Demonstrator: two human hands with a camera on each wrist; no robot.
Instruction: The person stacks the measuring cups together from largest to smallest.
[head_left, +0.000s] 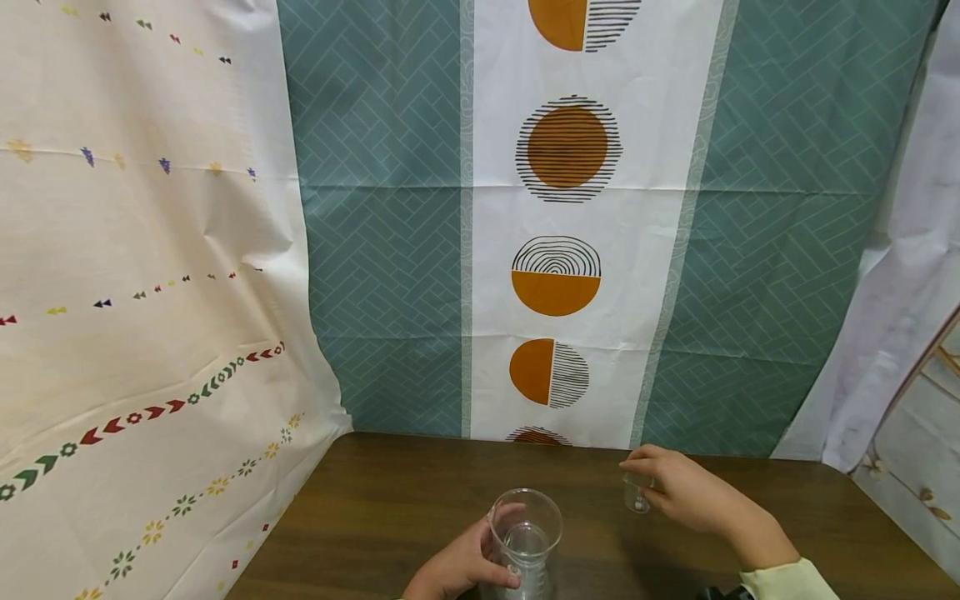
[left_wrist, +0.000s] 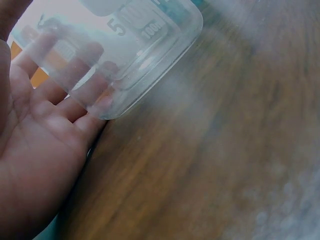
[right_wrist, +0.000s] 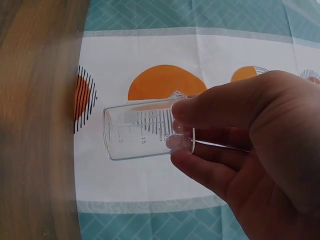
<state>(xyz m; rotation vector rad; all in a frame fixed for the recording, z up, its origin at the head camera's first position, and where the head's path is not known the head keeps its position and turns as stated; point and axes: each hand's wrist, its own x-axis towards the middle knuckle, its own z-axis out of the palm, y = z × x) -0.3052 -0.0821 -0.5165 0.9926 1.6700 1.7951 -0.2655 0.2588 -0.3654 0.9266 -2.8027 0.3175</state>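
In the head view, a tall clear beaker (head_left: pixel 536 546) with a wide round rim stands near the bottom centre. My left hand (head_left: pixel 468 560) grips it from the left, thumb on the near side and fingers round the far side. The left wrist view shows this beaker (left_wrist: pixel 150 25) close up, with a 100 ml mark and fingers seen through its wall. Farther right, my right hand (head_left: pixel 693 496) pinches a small glass beaker (right_wrist: pixel 132 135) near its rim. That one is marked 5, 15 and 25, and its base appears above the table.
A dark brown wooden table (head_left: pixel 420 475) lies under both hands. Behind it hangs a green and white curtain (head_left: pixel 382 250) with orange circles. A cream patterned cloth (head_left: pixel 150 350) drapes at the left, and a pale cloth (head_left: pixel 862 358) at the right.
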